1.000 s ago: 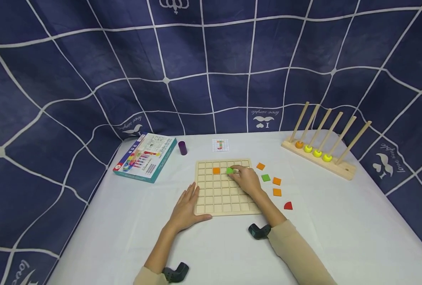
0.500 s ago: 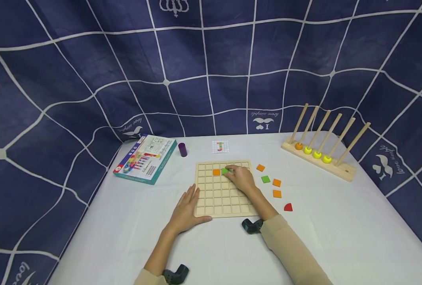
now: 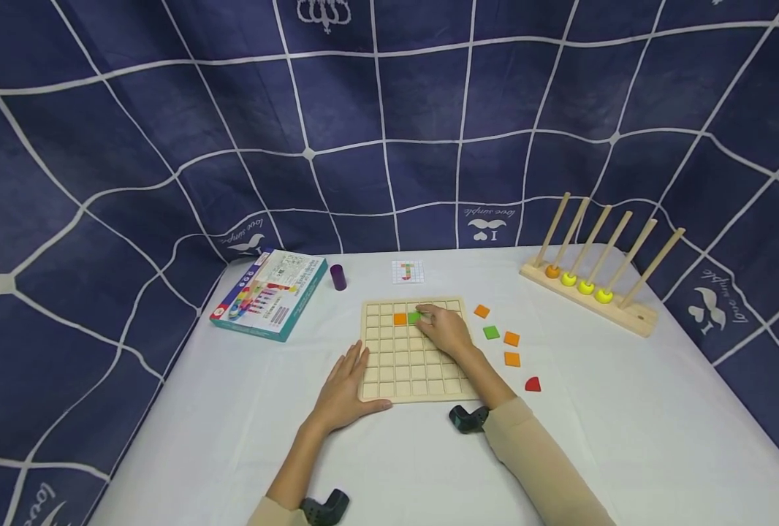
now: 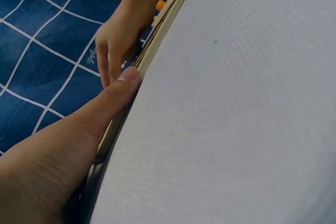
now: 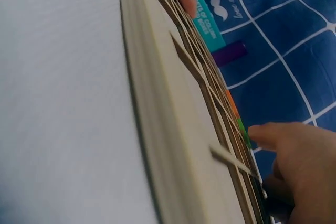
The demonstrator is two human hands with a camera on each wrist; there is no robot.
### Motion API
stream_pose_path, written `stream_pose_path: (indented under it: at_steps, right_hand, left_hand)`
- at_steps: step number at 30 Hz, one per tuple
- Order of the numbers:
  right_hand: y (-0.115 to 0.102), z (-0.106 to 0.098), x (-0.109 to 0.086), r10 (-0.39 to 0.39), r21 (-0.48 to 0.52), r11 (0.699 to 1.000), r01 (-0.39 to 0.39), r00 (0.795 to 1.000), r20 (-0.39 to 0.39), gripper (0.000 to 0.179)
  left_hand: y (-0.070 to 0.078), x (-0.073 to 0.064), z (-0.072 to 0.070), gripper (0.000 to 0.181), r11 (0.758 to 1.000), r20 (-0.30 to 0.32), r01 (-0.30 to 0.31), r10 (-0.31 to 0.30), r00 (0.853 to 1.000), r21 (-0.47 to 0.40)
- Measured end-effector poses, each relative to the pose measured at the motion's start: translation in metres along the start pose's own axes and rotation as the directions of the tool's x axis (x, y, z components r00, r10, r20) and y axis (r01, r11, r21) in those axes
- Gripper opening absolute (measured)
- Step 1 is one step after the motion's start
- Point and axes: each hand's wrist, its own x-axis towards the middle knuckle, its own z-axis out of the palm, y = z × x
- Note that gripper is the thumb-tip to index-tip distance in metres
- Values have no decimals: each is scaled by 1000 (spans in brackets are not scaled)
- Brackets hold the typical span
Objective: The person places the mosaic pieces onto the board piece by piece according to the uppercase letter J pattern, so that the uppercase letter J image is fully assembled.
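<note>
A wooden grid board [image 3: 405, 365] lies on the white table. In one of its upper cells sits an orange square tile [image 3: 399, 319], with a green square tile [image 3: 413, 318] right beside it. My right hand [image 3: 447, 332] has thumb and index finger at the right side of that green tile, pinching it; the hand partly covers it. In the right wrist view the fingertip touches the green tile [image 5: 242, 129] at board level. My left hand [image 3: 342, 391] rests with spread, straight fingers along the board's left edge, and its thumb [image 4: 126, 77] lies at the near edge.
Right of the board lie loose orange tiles [image 3: 511, 339], another green tile [image 3: 491, 332] and a red quarter-round piece [image 3: 533, 384]. Behind are a pattern card [image 3: 407, 272], a purple cylinder [image 3: 338, 277] and a box [image 3: 271, 294]. A peg rack [image 3: 587, 299] with beads stands far right.
My right hand has moved left with the green tile, bringing it from a short gap away to right beside the orange tile. The left hand has stayed in place.
</note>
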Motion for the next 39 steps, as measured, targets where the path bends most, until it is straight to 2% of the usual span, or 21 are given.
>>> stream_pose_path:
  at_steps: [4, 8, 12, 19, 24, 30, 39]
  right_hand:
    - [5, -9, -9, -24, 71, 997, 24, 1000, 7, 31]
    - [13, -25, -16, -57, 90, 994, 60, 998, -31, 28]
    - [27, -43, -19, -41, 40, 998, 44, 995, -90, 30]
    - [58, -64, -25, 44, -62, 997, -54, 986, -159, 36]
    - [73, -69, -26, 101, -102, 988, -120, 980, -173, 40]
    - [79, -70, -28, 158, -132, 975, -178, 977, -144, 43]
    - [81, -68, -30, 186, -140, 967, -211, 967, -175, 39]
  left_hand:
    - [0, -2, 2, 115, 1000, 8, 6, -6, 1000, -5]
    - [1, -2, 3, 114, 1000, -11, 0, 0, 1000, -10]
    - [0, 0, 3, 113, 1000, -19, -3, 3, 1000, -8]
    - [-1, 1, 3, 114, 1000, -12, -11, 11, 1000, 2]
    - [-1, 1, 2, 114, 1000, -7, -7, 7, 1000, 3]
    - [-1, 1, 2, 114, 1000, -5, -1, 1, 1000, -2]
    - [-2, 1, 2, 114, 1000, -11, -7, 7, 1000, -3]
